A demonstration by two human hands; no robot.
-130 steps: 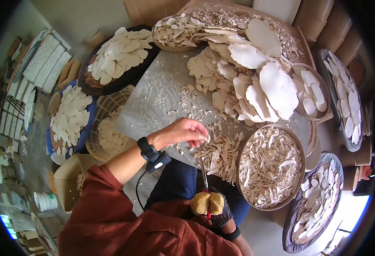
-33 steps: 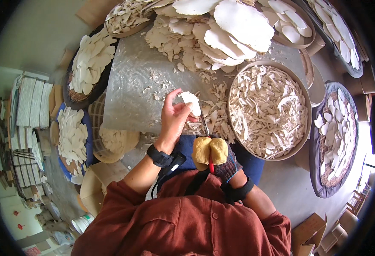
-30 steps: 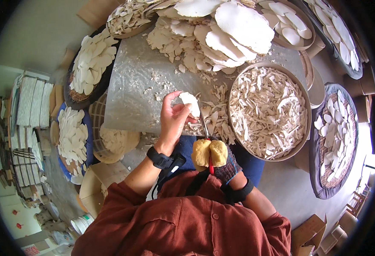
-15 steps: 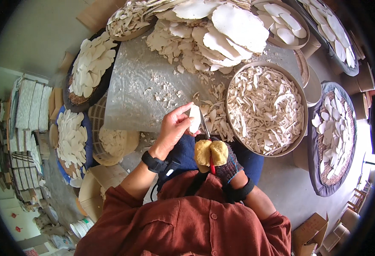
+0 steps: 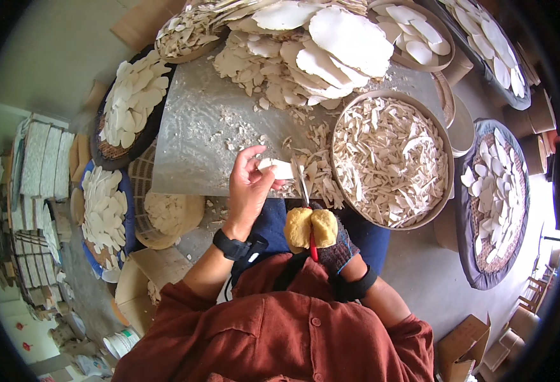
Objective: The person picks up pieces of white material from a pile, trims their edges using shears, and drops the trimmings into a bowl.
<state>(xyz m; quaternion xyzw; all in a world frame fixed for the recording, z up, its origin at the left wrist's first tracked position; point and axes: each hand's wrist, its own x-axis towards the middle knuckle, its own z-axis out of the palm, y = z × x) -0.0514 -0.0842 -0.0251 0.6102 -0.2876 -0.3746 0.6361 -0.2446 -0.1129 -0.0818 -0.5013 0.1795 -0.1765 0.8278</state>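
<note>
My bare left hand pinches a small flat white slice between thumb and fingers, above the near edge of the metal table. Snips with red grips and thick yellow foam padding are held by my right hand, which wears a dark knitted glove. The foam hides part of that hand. The blades point away from me, beside the slice's right end; whether they grip it I cannot tell. Cut white strips lie on the table just past the blades.
Right of my hands stands a round tray full of cut strips. Large white slices are piled at the table's far side. A woven basket and slice-covered round racks stand left; another rack stands right.
The slice has turned from nearly upright to lying sideways, its end toward the blades. My left hand has shifted a little left, its fingers repositioned. The snips remain in my right hand.
</note>
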